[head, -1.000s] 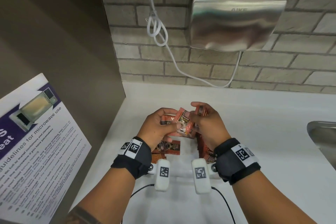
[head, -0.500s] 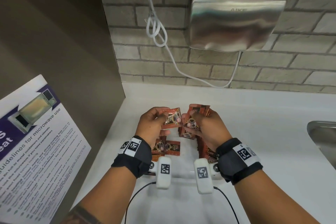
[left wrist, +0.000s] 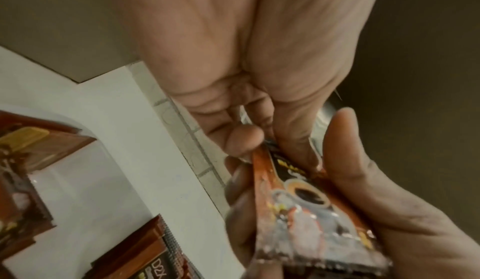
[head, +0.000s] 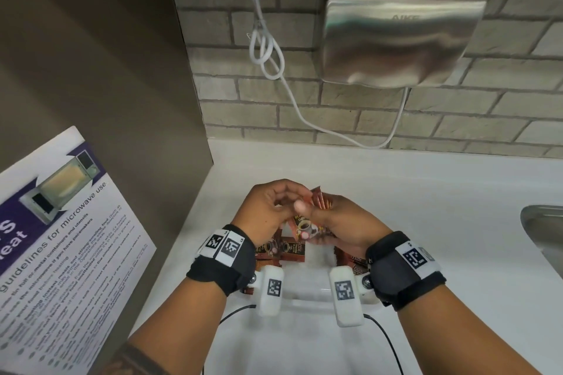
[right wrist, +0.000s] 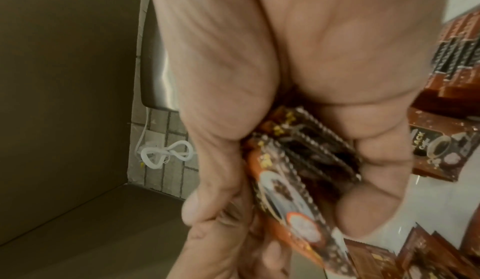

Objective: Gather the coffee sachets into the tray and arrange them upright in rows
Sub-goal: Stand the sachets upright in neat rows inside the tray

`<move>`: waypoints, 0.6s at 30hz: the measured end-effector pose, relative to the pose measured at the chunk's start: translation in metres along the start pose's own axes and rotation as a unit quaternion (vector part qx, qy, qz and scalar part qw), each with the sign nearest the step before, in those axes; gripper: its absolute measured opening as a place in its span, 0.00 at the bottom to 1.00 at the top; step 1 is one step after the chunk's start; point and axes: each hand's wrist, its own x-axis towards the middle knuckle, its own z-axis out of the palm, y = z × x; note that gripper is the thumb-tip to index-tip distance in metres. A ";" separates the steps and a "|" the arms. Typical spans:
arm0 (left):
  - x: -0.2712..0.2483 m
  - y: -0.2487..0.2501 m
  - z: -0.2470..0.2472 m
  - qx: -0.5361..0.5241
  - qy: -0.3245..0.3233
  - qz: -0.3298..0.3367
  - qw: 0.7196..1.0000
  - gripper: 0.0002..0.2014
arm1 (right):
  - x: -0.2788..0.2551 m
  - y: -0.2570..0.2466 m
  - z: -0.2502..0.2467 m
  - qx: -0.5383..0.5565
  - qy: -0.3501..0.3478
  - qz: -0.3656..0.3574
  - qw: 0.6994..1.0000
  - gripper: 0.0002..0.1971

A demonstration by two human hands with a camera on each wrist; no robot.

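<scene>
right hand (head: pixel 341 225) clamps a sachet stack (head: pixel 318 201) — left hand (head: pixel 268 210) pinches its front sachet (left wrist: pixel 306 207).

I see glossy foil sachets (head: pixel 305 230), brushed-metal dryer (head: pixel 399 36) at 1 o'clock, rough matt brick wall (head: pixel 335 106), smooth white counter (head: pixel 426 207).

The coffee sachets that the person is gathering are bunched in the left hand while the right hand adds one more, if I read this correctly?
Not quite: the bunch of coffee sachets sits in the grip of the right hand, as the right wrist view shows. The left hand is the one that pinches a single sachet against that bunch.
</scene>
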 end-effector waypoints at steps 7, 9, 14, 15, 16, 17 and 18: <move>-0.001 0.000 0.001 0.103 -0.017 0.039 0.994 0.16 | 0.001 0.005 -0.010 0.067 -0.023 0.029 0.997 0.17; -0.002 0.001 0.002 0.186 -0.061 0.094 0.976 0.22 | 0.002 0.005 -0.012 0.082 -0.003 0.033 0.996 0.17; 0.002 -0.003 0.012 0.275 -0.163 0.101 0.942 0.52 | 0.007 0.004 -0.005 0.147 0.009 0.029 0.989 0.14; 0.003 -0.005 0.013 0.299 -0.163 0.112 0.934 0.52 | 0.008 0.004 -0.003 0.151 0.007 0.028 0.988 0.13; 0.003 -0.006 0.013 0.308 -0.156 0.118 0.931 0.50 | 0.008 0.004 -0.001 0.150 0.005 0.028 0.988 0.13; 0.003 -0.006 0.013 0.308 -0.146 0.119 0.933 0.48 | 0.009 0.004 -0.001 0.153 0.005 0.031 0.988 0.14; 0.003 -0.006 0.012 0.314 -0.133 0.125 0.932 0.46 | 0.009 0.005 -0.002 0.150 -0.001 0.031 0.988 0.13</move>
